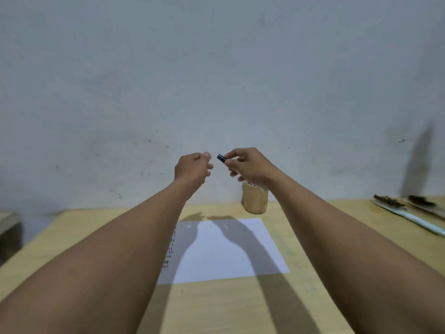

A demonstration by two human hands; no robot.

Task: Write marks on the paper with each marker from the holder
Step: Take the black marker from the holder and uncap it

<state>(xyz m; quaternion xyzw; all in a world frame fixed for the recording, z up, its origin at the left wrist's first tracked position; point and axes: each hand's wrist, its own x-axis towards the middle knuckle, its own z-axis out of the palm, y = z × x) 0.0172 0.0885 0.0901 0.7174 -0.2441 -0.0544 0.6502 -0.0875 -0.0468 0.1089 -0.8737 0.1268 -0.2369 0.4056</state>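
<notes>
Both my hands are raised above the table in front of the wall. My right hand (249, 167) grips a marker (221, 158); only its dark end shows, pointing left toward my left hand (192, 168). The left hand's fingers are curled shut a short gap from that dark end, and I see nothing in them. A wooden holder (255, 200) stands on the table just below my right wrist, with marker tops showing at its rim. A white paper (224, 249) lies in front of the holder, with a column of small dark marks along its left edge.
The light wooden table (216, 307) runs up to a pale wall (216, 80). At the far right edge lie a white-handled tool (419, 224) and some dark brown strips (421, 201). A grey box (8, 227) sits past the table's left edge.
</notes>
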